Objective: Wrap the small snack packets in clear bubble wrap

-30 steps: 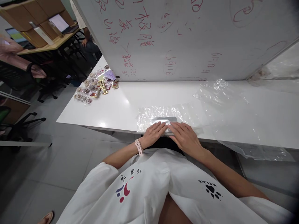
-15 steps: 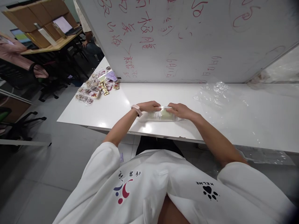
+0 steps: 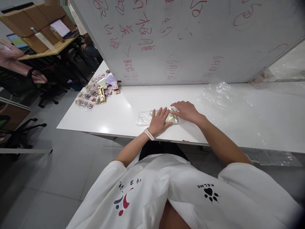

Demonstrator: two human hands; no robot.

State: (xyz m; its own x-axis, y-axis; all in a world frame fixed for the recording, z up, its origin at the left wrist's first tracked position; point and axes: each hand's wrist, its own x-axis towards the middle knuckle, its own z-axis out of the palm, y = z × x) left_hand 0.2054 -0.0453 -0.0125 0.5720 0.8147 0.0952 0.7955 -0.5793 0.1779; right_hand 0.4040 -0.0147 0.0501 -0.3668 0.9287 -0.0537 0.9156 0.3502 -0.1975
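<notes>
A clear plastic bag (image 3: pixel 144 118) lies flat on the white table (image 3: pixel 78 122), with a pale green packet (image 3: pixel 172 118) inside or under it; I cannot tell which. My left hand (image 3: pixel 159 122) rests flat across the packet, fingers spread, with a pink band round the wrist. My right hand (image 3: pixel 186 111) is at the packet's right end, its fingers loosely stretched and the thumb near the upper right corner. Part of the packet is hidden beneath the left palm.
Many small wrapped packets (image 3: pixel 91 93) are heaped at the table's left end. Behind the table stands a whiteboard (image 3: pixel 162 47) with red writing. Crumpled clear plastic (image 3: pixel 220 90) lies to the right. Beyond the left end are an office chair (image 3: pixel 35 82) and people seated by a desk.
My left hand has gone from gripping the packet's upper edge to lying flat on it. The right fingers have loosened and straightened. More of the clear bag shows on the left.
</notes>
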